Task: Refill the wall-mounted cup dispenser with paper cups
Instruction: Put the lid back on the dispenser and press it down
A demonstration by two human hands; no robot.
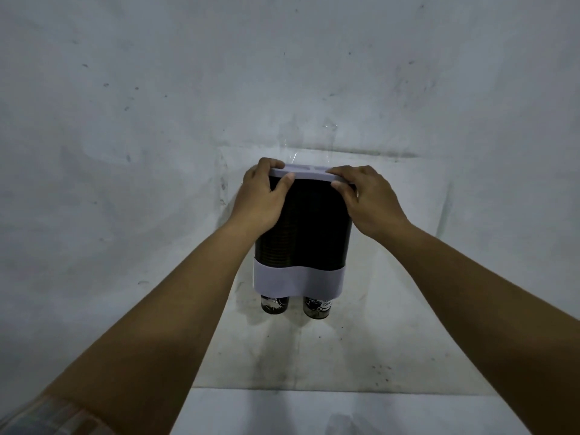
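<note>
The cup dispenser (309, 227) hangs on the wall at the centre, with a dark see-through body, a pale lilac band at its base and a pale lilac lid (309, 173) on top. Two stacks of dark paper cups fill it; a left cup (273, 304) and a right cup (317, 307) stick out below. My left hand (262, 199) grips the lid's left end, thumb on its front edge. My right hand (365, 199) holds the lid's right end the same way.
A stained grey-white wall (157, 120) fills the view. Clear tape (314, 142) glints just above the dispenser. A pale flat surface (314, 412) lies below, near the bottom edge.
</note>
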